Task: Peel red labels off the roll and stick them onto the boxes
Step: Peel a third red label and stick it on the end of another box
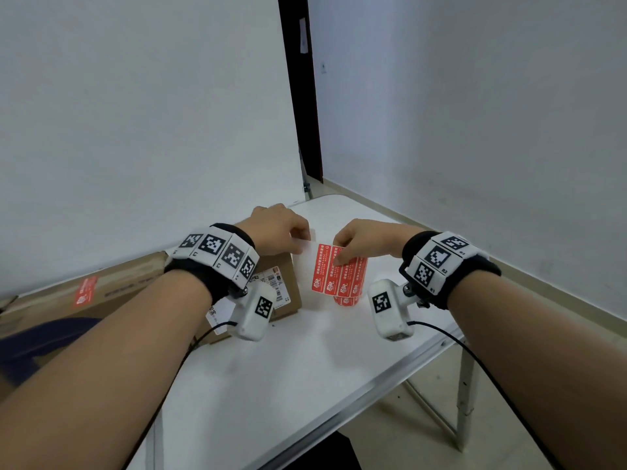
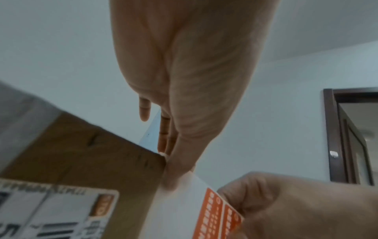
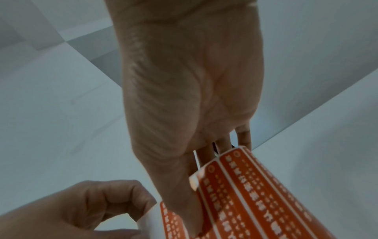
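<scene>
Both hands are working above the white table (image 1: 288,361); the left hand (image 1: 278,232) is pinching the bare white backing strip (image 1: 307,251), the right hand (image 1: 364,240) is pinching a red label (image 1: 341,266) on the roll (image 1: 349,293). Two cardboard boxes are lying at left: a small box (image 1: 286,276) beside the roll and a long box (image 1: 112,286), each already carrying one red label.

White folding table (image 1: 291,374), small cardboard box (image 1: 288,283), larger flat box (image 1: 112,293) at left

You see a white rectangular folding table (image 1: 305,361) with a grey metal edge and grey metal legs (image 1: 464,395). It stands in a corner formed by pale grey walls (image 1: 475,113). A white backdrop panel (image 1: 135,123) rises behind the table on your left. Beside the panel is a dark brown wooden door frame (image 1: 300,96). Under the table lies a beige tiled floor (image 1: 509,429).
</scene>
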